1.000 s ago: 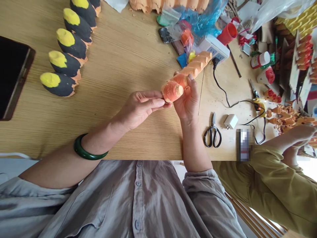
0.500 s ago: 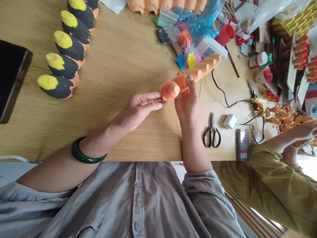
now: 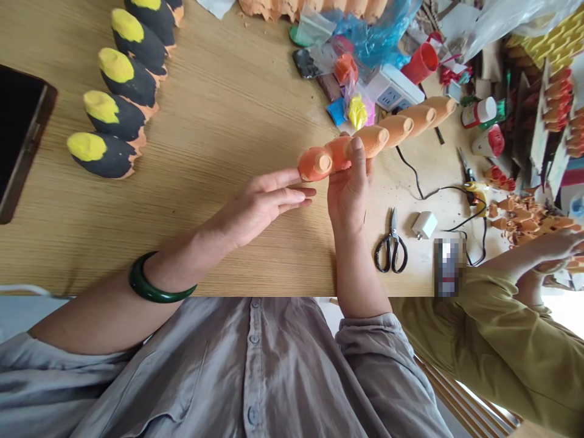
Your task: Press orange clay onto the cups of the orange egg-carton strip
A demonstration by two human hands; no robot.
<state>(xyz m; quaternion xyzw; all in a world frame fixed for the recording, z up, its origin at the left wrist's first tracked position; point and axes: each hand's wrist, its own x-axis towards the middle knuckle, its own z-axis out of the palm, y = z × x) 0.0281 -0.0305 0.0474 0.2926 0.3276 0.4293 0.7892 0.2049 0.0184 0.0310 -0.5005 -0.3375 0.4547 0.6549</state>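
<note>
My right hand (image 3: 349,185) grips an orange strip of joined, bumpy cups (image 3: 375,140), its thumb pressed over the front. The strip slants up to the right above the table, and its near left end is a deeper orange. At that left end, the fingertips of my left hand (image 3: 269,198) touch the edge, with the fingers stretched out and slightly apart. A green bangle circles my left forearm. On the left of the table stands a row of black pieces with yellow tops (image 3: 118,103).
Black-handled scissors (image 3: 391,249), a white plug (image 3: 424,225) and a cable lie right of my right hand. A power strip (image 3: 393,88), bags and a red cup (image 3: 420,62) sit beyond. A phone (image 3: 20,140) is far left; another person's arm (image 3: 524,258) is at right.
The orange strip has turned so that more of its length shows, reaching farther right. My left fingers have spread a little at its left end.
</note>
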